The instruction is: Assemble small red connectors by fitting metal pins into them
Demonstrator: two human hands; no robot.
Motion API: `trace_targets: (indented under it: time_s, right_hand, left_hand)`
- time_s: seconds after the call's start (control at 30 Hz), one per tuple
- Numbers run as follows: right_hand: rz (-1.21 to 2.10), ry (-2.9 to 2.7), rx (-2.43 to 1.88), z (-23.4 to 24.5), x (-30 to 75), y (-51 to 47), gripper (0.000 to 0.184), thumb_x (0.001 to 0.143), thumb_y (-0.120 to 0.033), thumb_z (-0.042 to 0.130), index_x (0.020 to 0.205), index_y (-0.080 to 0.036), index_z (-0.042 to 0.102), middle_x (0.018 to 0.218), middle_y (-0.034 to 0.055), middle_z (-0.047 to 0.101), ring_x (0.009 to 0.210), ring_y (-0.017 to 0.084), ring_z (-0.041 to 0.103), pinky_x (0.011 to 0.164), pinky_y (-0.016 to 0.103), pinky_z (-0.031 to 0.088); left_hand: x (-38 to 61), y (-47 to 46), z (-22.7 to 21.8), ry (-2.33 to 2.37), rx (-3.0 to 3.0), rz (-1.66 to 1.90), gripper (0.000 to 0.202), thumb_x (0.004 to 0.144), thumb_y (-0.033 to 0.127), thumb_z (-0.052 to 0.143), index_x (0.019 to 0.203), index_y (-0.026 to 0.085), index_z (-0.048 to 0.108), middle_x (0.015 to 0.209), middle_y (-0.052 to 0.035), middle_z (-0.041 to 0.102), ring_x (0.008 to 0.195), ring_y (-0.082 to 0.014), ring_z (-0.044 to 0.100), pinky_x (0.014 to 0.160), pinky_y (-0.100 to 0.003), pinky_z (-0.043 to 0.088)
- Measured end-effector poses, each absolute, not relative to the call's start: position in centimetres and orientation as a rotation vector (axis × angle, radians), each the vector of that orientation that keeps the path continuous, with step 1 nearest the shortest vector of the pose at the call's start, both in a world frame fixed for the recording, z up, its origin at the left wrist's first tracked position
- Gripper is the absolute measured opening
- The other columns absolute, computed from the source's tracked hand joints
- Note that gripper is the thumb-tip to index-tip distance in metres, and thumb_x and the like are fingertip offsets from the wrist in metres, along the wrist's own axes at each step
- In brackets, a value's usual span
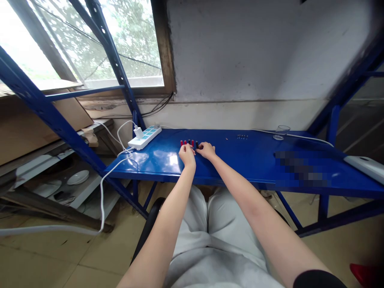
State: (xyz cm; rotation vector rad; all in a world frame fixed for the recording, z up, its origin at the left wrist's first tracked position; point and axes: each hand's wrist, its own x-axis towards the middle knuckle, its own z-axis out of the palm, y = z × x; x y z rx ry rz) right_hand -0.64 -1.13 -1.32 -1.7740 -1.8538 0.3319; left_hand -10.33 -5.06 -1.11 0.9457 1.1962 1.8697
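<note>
A short row of small red and black upright pieces (188, 142) stands on the blue metal shelf (246, 160). My left hand (187, 154) rests just in front of the row with its fingers curled toward the pieces. My right hand (206, 150) sits beside it, fingers pinched at the black piece on the row's right end. What either hand grips is too small to make out. Both forearms reach out over my lap in light trousers.
A white power strip (144, 137) with a white cable lies at the shelf's left. Several small dark bits (242, 137) and a clear glass (281, 132) sit farther right. A white object (364, 167) lies at the right edge. Blue rack posts frame both sides.
</note>
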Motion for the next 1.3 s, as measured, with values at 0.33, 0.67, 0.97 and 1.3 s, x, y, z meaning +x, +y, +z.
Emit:
trace_targets:
  time_s: [0.33,0.67,0.97,1.3]
  right_hand:
    - [0.019,-1.968,-1.519,0.1,2.7,-5.0,0.012,0.079,-0.027,0.049,0.085,-0.020,0.056,0.078,0.0030,0.066,0.080,0.019,0.060,0.074,0.029,0.033]
    - [0.024,-1.812,-1.486,-0.6,3.8,-7.7,0.021,0.083,-0.027,0.038,0.095,-0.020,0.055,0.073,0.0033,0.063,0.071,0.018,0.059,0.069,0.026,0.036]
    - [0.273,-1.694,-1.303,-1.2,4.6,-7.9,0.022,0.084,-0.025,0.031,0.090,-0.021,0.052,0.071,0.0007,0.060,0.063,0.014,0.055,0.063,0.024,0.038]
    - [0.213,-1.608,-1.316,-1.6,4.7,-7.3,0.046,0.089,-0.055,0.026,0.060,-0.022,0.039,0.052,0.0004,0.048,0.051,0.015,0.047,0.054,0.025,0.030]
  left_hand:
    - [-9.0,-6.2,-1.0,1.047,1.405,1.748,0.042,0.073,0.040,0.062,0.109,0.022,0.050,0.060,0.0053,0.052,0.047,-0.0065,0.046,0.051,-0.019,0.038]
    - [-9.0,-5.2,-1.9,0.965,1.537,1.529,0.017,0.081,0.032,0.051,0.088,0.018,0.058,0.068,-0.0004,0.059,0.041,-0.0056,0.046,0.043,-0.020,0.038]
    - [-8.8,-4.8,-2.2,0.814,1.438,1.453,0.021,0.078,0.032,0.056,0.092,0.017,0.056,0.079,-0.0034,0.064,0.041,-0.0055,0.053,0.041,-0.018,0.036]
    - [-8.8,-5.3,-1.7,0.817,1.483,1.381,0.024,0.079,0.034,0.056,0.094,0.016,0.056,0.089,-0.0060,0.065,0.044,-0.0067,0.057,0.042,-0.019,0.038]
